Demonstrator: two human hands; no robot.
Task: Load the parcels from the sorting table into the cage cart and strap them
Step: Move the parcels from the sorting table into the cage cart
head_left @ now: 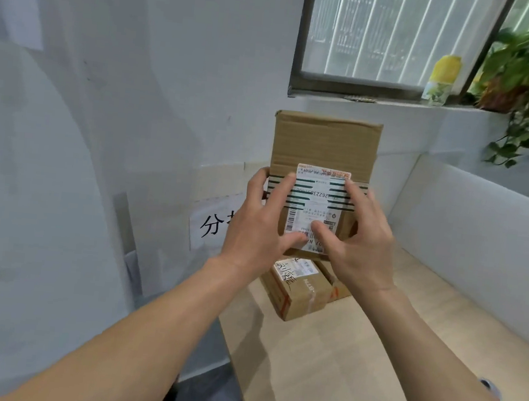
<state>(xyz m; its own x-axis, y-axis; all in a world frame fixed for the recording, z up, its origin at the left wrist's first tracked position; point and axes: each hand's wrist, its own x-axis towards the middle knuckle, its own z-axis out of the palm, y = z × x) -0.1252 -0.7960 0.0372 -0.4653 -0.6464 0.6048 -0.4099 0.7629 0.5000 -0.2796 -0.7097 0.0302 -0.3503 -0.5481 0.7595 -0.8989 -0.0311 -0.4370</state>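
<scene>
Both my left hand point(254, 222) and right hand point(360, 243) clasp one raised parcel point(324, 144). A second parcel point(299, 295) sits on the sorting table point(336, 371); carting and strapping remain, I judge.

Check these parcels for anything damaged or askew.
The tall box held by the left hand and right hand has a dented top edge. The small parcel on the table lies skewed to its edge. Nothing spilled.
</scene>
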